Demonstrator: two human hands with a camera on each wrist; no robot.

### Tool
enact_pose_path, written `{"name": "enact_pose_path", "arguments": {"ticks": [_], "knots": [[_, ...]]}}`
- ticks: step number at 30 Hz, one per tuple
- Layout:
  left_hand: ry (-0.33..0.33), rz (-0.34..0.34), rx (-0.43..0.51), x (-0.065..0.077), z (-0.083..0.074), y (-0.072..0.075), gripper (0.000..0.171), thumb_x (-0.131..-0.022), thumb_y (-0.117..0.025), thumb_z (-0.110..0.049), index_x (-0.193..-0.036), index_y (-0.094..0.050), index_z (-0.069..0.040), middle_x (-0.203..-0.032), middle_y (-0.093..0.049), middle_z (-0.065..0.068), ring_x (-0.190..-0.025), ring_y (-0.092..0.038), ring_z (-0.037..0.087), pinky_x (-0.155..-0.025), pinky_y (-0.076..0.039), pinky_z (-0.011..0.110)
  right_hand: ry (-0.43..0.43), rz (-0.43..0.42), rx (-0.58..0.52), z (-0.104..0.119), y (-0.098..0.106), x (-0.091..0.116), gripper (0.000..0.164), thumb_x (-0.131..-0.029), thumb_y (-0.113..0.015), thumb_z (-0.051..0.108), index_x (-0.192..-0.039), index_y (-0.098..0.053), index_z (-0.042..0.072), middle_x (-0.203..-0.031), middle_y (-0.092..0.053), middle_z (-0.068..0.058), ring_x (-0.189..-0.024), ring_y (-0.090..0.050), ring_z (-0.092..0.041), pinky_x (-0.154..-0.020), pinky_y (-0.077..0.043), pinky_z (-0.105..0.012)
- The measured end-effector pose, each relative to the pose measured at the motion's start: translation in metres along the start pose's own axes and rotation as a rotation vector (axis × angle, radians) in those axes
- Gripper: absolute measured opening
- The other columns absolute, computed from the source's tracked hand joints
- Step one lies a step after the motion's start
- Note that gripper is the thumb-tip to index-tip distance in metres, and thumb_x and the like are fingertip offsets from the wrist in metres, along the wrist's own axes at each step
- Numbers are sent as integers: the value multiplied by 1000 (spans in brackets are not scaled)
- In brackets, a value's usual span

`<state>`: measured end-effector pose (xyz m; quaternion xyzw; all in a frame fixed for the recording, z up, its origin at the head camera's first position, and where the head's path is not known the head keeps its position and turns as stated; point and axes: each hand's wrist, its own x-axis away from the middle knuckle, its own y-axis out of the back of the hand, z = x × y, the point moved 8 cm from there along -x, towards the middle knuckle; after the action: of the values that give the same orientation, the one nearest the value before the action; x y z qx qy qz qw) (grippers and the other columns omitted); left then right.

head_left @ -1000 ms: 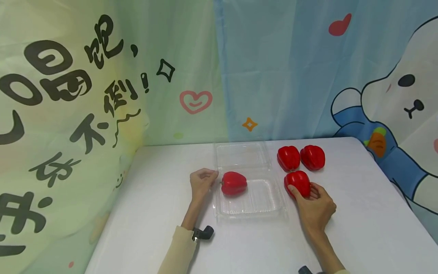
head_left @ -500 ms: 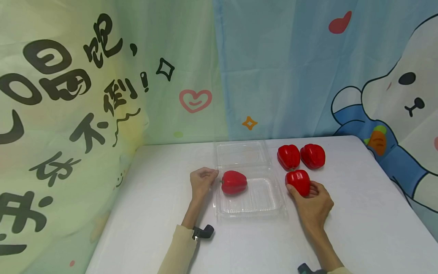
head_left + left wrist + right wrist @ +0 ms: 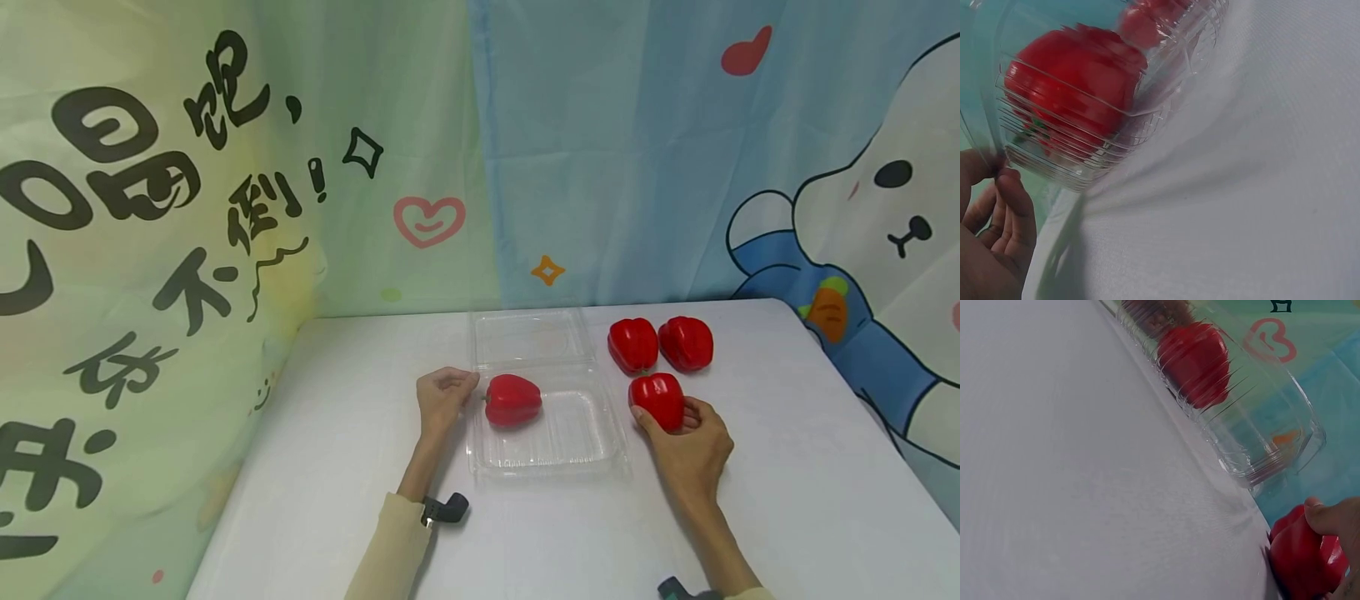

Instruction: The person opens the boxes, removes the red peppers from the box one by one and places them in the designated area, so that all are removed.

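Observation:
A clear plastic clamshell box [image 3: 555, 454] lies with its lid [image 3: 531, 340] folded back on the white table. One red bell pepper [image 3: 513, 400] rests on its side in the left part of the box. My left hand [image 3: 441, 403] pinches the box's left rim between thumb and fingers, as the left wrist view shows up close. To the right of the box, my right hand [image 3: 693, 446] grips a second red bell pepper [image 3: 657, 400], thumb on its left side and fingers on its right. In the right wrist view the thumb [image 3: 1325, 517] lies on this pepper.
Two more red bell peppers [image 3: 632, 345] [image 3: 686, 343] sit side by side behind the held one. A printed curtain [image 3: 600, 167] hangs behind the white table [image 3: 525, 542]. A dark camera strap [image 3: 442, 509] is on the left wrist.
My right hand and the pepper it grips have shifted slightly to the right. The left hand, the box and the other peppers look the same.

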<state>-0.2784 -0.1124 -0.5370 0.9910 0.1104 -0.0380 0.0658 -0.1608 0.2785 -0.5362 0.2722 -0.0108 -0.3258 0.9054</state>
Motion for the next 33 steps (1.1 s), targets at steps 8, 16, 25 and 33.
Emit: {"name": "enact_pose_path", "arguments": {"ticks": [8, 16, 25, 33], "knots": [[5, 27, -23, -2, 5, 0, 14, -92, -84, -9, -90, -80, 4, -80, -77, 27, -59, -62, 10, -57, -50, 18, 2, 29, 13, -1, -1, -2, 79, -88, -92, 33, -151, -56, 1, -140, -65, -25, -119, -61, -37, -105, -58, -65], [12, 36, -29, -2, 5, 0, 15, -92, -83, -10, -90, -80, 4, -75, -77, 19, -59, -62, 8, -57, -50, 20, -20, 40, 8, -1, -4, 2, 82, -88, -92, 32, -154, -53, 3, -144, -62, -23, -124, -59, -37, -107, -57, -66], [18, 34, -49, -5, 5, 2, 14, -93, -83, -12, -90, -80, 1, -72, -76, 12, -60, -62, 8, -58, -49, 21, -35, 52, 15, 0, -6, 1, 87, -88, -91, 36, -157, -51, 4, -145, -61, -23, -124, -59, -36, -107, -58, -65], [17, 37, -63, -3, 6, 2, 16, -94, -82, -16, -90, -81, -1, -74, -76, 14, -61, -62, 10, -58, -50, 22, -75, 52, 39, 0, -2, 0, 91, -89, -90, 44, -160, -49, 5, -146, -60, -23, -126, -57, -35, -105, -59, -60]]}}
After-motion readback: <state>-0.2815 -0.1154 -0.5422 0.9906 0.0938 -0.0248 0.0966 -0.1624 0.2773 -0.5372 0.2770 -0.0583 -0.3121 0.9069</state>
